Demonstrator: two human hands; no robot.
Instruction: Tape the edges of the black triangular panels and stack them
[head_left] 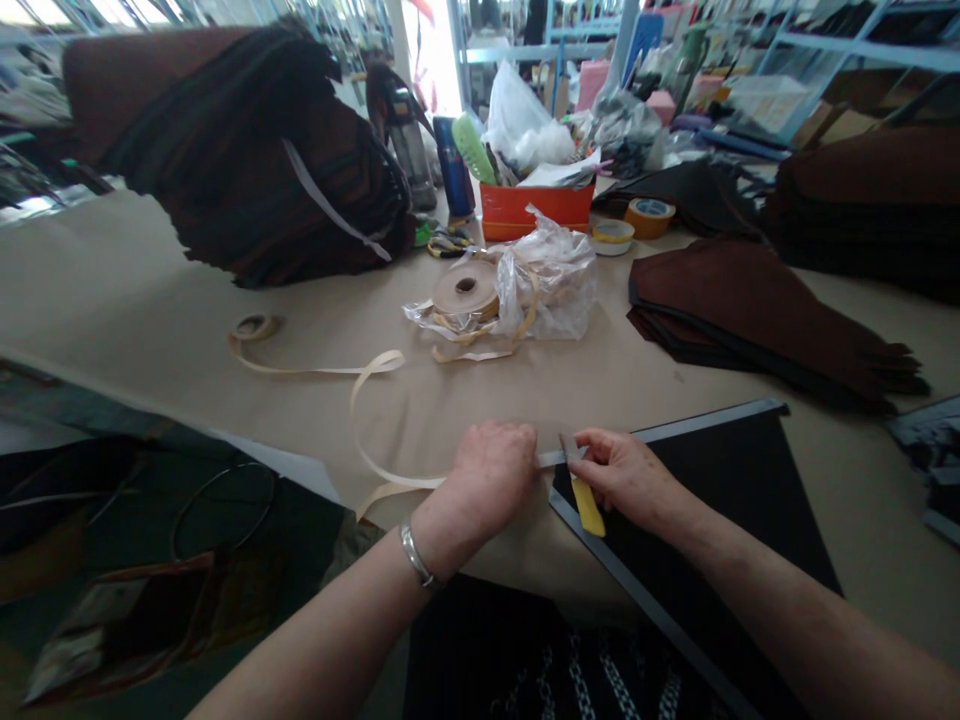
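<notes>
Fingers curled, my left hand [491, 465] grips a narrow cream tape [397, 478] whose loose length trails left across the table in a loop. My right hand [619, 472] pinches a small knife [589, 508] with a yellow handle, its blade pointing up and away. A short stretch of pale tape spans the gap between the hands, and the blade touches or crosses it. Beneath my right hand lies a black panel [739, 490] with grey strips along two edges. Its near-left corner sits just below the knife.
A tape roll in crumpled clear plastic [551, 280] lies ahead, with a smaller roll [255, 326] to the left. Dark stacked pieces [247, 160] rise at back left; brown pieces [750, 310] lie at right. An orange box [536, 208] stands at the back. The table edge runs along the near left.
</notes>
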